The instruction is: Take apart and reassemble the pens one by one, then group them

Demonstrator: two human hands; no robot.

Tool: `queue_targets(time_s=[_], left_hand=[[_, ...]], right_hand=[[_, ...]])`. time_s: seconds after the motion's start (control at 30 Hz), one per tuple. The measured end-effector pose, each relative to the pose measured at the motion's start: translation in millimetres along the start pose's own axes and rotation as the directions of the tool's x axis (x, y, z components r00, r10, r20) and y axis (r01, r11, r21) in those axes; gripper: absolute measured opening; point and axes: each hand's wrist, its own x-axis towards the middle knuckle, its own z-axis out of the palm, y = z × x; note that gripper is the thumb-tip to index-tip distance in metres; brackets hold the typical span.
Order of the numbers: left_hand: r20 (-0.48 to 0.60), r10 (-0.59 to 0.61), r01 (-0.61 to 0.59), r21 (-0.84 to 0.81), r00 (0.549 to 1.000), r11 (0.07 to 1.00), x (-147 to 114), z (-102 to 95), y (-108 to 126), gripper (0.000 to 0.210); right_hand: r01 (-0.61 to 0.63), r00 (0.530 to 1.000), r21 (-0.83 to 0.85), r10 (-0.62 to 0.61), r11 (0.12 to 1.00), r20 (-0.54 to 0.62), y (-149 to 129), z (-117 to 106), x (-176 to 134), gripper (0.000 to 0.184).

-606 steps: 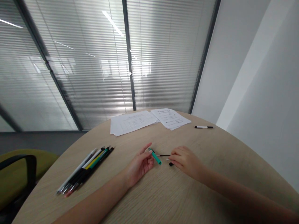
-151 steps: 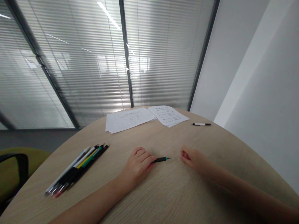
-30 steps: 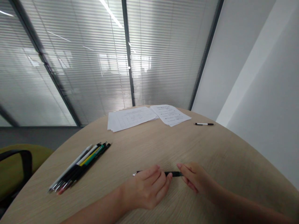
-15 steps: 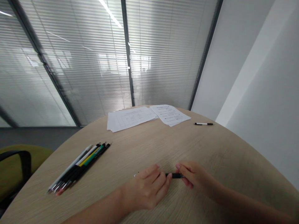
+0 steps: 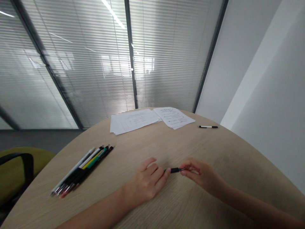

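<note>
Holding the dark pen [image 5: 175,170] above the nearer part of the bench [image 5: 135,146], the left hand [image 5: 149,181] was near the right hand [image 5: 199,171], which pinched the pen's tip end. A bundle of pens [image 5: 83,171] lay toward the left edge, papers [image 5: 137,121] by the far edge, a black-and-white pen [image 5: 208,127] near the right edge.

Have papers [image 5: 134,121] in two overlapping batches near far edge of table [image 5: 205,146]. See white-and-black pen [image 5: 208,127] lying right of them, bunch of pens [image 5: 83,168] side by side on left. Also have green chair [image 5: 14,173] with black armrest [image 5: 28,165] far left, blinds [image 5: 164,57] between dark frames [image 5: 131,47] behind, white wall [image 5: 269,79] at right.
</note>
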Motion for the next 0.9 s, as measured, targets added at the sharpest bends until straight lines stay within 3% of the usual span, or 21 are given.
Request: queue_targets(time_s=[0.17,0.33,0.5,0.63,0.8,0.9], left_hand=[[-0.018,0.000,0.000,0.001,1.000,1.000,1.4,-1.4,1.6,0.021],[0.004,0.030,-0.030,0.008,1.000,1.000,2.0,-3.4,4.4,0.019],[0.005,0.031,-0.031,-0.005,1.000,1.000,1.1,-4.1,6.9,0.021],[-0.008,0.008,-0.008,-0.010,1.000,1.000,0.0,-2.4,5.0,0.020],[-0.017,-0.018,0.018,-0.008,1.000,1.000,0.9,-0.2,1.1,0.022],[-0.028,-0.013,0.013,-0.012,1.000,1.000,1.2,0.1,1.0,0.022]], right_hand=[[-0.055,0.998,-0.043,0.057,0.998,0.041,0.1,1.9,0.2,0.010],[0.009,0.997,-0.176,0.005,0.984,0.077,-1.8,4.1,-0.3,0.032],[-0.003,0.995,-0.220,0.024,0.975,0.092,2.9,6.4,-0.2,0.041],[0.133,0.991,-0.234,-0.127,0.963,0.041,4.7,0.2,0.0,0.019],[0.305,0.949,-0.373,-0.314,0.876,0.036,7.0,-5.6,-0.2,0.009],[0.373,0.917,-0.428,-0.397,0.823,0.036,7.9,-5.0,-0.2,0.013]])
